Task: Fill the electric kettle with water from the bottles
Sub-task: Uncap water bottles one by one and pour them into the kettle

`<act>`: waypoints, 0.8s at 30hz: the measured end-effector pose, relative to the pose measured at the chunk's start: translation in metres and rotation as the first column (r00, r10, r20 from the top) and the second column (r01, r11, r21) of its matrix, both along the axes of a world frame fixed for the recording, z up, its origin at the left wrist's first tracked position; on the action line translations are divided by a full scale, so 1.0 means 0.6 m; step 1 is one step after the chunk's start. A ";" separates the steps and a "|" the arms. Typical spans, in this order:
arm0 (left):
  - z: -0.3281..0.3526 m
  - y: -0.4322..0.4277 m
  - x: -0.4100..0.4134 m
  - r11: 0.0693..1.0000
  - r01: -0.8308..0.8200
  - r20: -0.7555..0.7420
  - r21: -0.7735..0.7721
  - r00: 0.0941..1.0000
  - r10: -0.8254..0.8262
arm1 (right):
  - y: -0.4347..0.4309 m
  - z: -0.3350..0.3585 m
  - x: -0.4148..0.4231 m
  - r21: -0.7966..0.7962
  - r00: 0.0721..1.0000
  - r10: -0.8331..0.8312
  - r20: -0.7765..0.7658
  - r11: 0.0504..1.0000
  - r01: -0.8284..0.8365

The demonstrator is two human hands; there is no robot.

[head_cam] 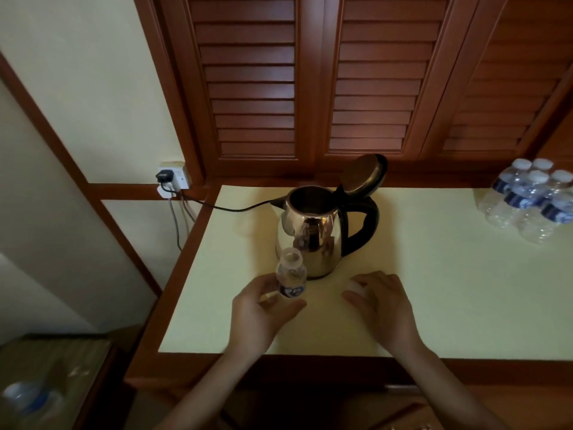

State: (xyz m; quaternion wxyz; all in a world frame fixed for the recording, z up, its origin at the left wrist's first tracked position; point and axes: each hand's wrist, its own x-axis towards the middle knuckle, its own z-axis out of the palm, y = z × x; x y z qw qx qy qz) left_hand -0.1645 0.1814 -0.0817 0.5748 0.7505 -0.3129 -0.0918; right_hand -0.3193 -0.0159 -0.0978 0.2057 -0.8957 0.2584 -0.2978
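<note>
A steel electric kettle (313,234) with a black handle stands in the middle of the pale tabletop (434,290), its lid (366,173) flipped up and open. My left hand (263,315) grips a small clear water bottle (290,276) with a blue label, upright and uncapped, just in front of the kettle. My right hand (381,302) rests on the table to the kettle's front right, its fingers curled over a small white cap (356,286).
Several sealed water bottles (530,200) stand at the table's far right. The kettle's black cord (223,207) runs left to a wall socket (173,175). Wooden louvred doors (310,88) rise behind. Another bottle (28,398) lies on a low surface at bottom left.
</note>
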 end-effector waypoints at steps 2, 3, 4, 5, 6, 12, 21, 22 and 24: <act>-0.004 0.000 0.001 1.000 0.012 0.014 0.001 1.000 -0.012 | 0.015 0.027 0.006 0.123 1.000 0.006 0.022 0.992 -0.009; -0.003 0.000 0.001 1.000 0.016 0.021 0.005 1.000 -0.016 | 0.023 0.045 0.012 0.167 0.999 0.020 0.049 0.986 -0.028; -0.003 0.000 0.001 1.000 0.021 0.024 0.008 0.999 -0.021 | 0.032 0.066 0.021 0.172 0.995 0.045 0.085 0.983 -0.060; -0.003 0.000 0.001 1.000 0.028 0.026 0.012 0.999 -0.028 | 0.042 0.089 0.031 0.145 0.990 0.076 0.116 0.985 -0.093; -0.003 0.000 0.001 0.999 0.033 0.029 0.015 0.999 -0.034 | 0.051 0.112 0.041 0.111 0.984 0.112 0.141 0.986 -0.128; 0.002 0.002 -0.001 0.998 0.055 0.014 0.029 0.998 -0.055 | 0.079 0.193 0.097 -0.042 0.923 0.386 -0.002 0.922 -0.386; 0.001 0.005 0.004 0.992 0.112 -0.008 0.066 0.994 -0.112 | 0.075 0.247 0.100 0.223 0.801 0.548 -0.239 0.834 -0.504; 0.000 0.005 0.004 0.991 0.119 -0.012 0.065 0.993 -0.119 | 0.075 0.252 0.101 0.245 0.790 0.561 -0.247 0.825 -0.510; -0.002 0.005 0.006 0.990 0.128 -0.017 0.064 0.992 -0.127 | 0.079 0.259 0.104 0.194 0.788 0.540 -0.297 0.842 -0.504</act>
